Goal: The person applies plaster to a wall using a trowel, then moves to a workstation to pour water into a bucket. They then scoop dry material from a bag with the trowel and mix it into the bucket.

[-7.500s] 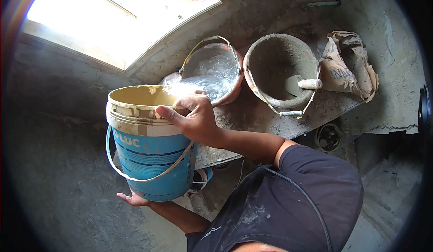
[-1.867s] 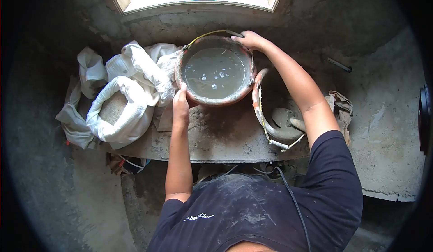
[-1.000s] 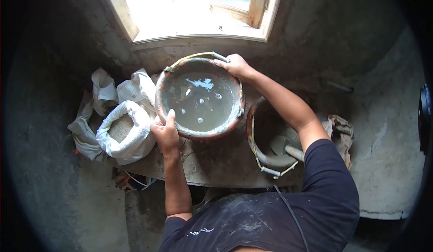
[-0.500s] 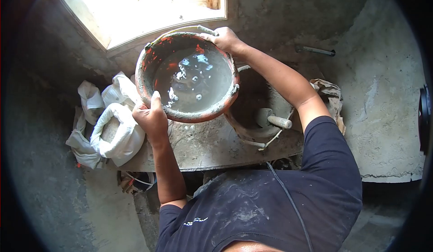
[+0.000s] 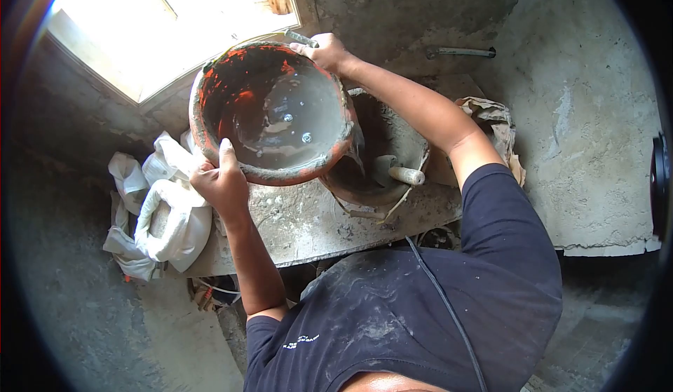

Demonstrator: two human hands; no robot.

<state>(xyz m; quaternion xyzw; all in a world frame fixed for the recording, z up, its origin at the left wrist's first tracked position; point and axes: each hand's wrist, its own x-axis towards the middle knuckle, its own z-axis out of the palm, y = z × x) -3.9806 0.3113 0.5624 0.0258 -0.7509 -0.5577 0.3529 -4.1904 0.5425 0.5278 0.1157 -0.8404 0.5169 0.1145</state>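
A round orange-red bucket [image 5: 291, 174], its rim crusted with grey, holds murky grey water and tilts to the right. My left hand [image 5: 223, 179] grips its near left rim, thumb on top. At the far right rim, my right hand [image 5: 328, 53] is closed round the edge beside the handle grip. A thin stream of water runs from the right rim into a second bucket [image 5: 371, 196] that stands on the slab. Inside that second bucket rests a trowel with a pale rounded handle [image 5: 406, 175]; the held bucket hides part of its left side.
White sacks [image 5: 175, 217], one open at the top, stand at the left of the concrete slab [image 5: 294, 227]. Crumpled brown paper [image 5: 501, 129] lies at the right. A bright window opening [image 5: 175, 27] is at the upper left, with a bar [image 5: 461, 52] by the back wall.
The held bucket has tipped further to the right, and water now spills over its rim. The camera view has shifted somewhat. Both hands keep their grip.
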